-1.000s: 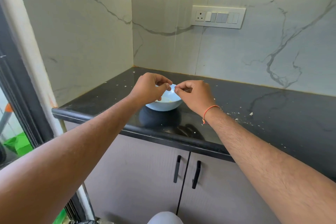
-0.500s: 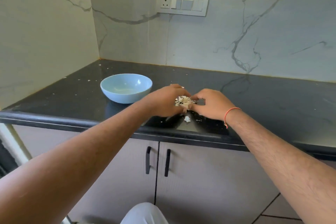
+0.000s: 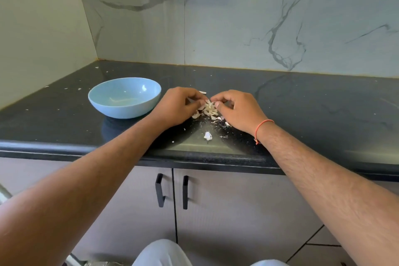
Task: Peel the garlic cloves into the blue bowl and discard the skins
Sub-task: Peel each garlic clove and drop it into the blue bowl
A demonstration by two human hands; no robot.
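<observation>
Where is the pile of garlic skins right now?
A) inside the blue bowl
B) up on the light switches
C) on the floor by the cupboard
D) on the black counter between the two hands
D: the pile of garlic skins lies on the black counter, between the left hand and the right hand, to the right of the blue bowl.

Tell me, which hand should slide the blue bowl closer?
Left, probably. The left hand is right beside the round light-blue bowl, while the right hand sits beyond the pile of white garlic skins on the black countertop.
</observation>
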